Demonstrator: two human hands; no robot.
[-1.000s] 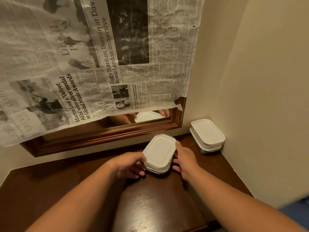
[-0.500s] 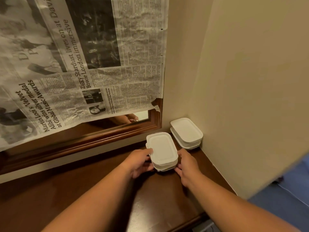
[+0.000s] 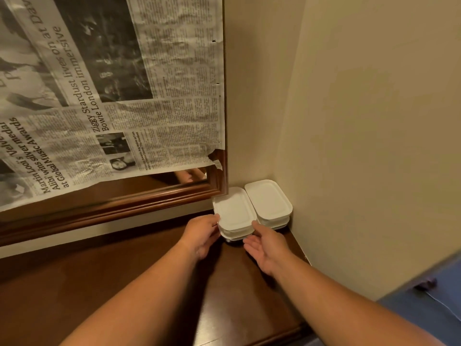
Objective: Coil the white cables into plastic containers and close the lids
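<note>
Two stacks of white lidded plastic containers stand side by side in the back right corner of a dark wooden table (image 3: 149, 283). The left stack (image 3: 234, 213) touches the right stack (image 3: 270, 202), which sits against the wall. My left hand (image 3: 203, 236) rests with fingertips on the left stack's left edge. My right hand (image 3: 264, 248) is just off the stack's front right corner, palm up and fingers spread, holding nothing. All lids are on. No cables are visible.
A wood-framed mirror (image 3: 124, 203) covered with newspaper (image 3: 112, 96) leans on the back wall. A beige side wall (image 3: 374, 146) bounds the table on the right. Blue floor (image 3: 429, 318) with a thin cable lies past the table's right edge.
The stack between my hands slid back and right until it met the corner stack. My right hand came off it and opened; my left hand still touches its edge.
</note>
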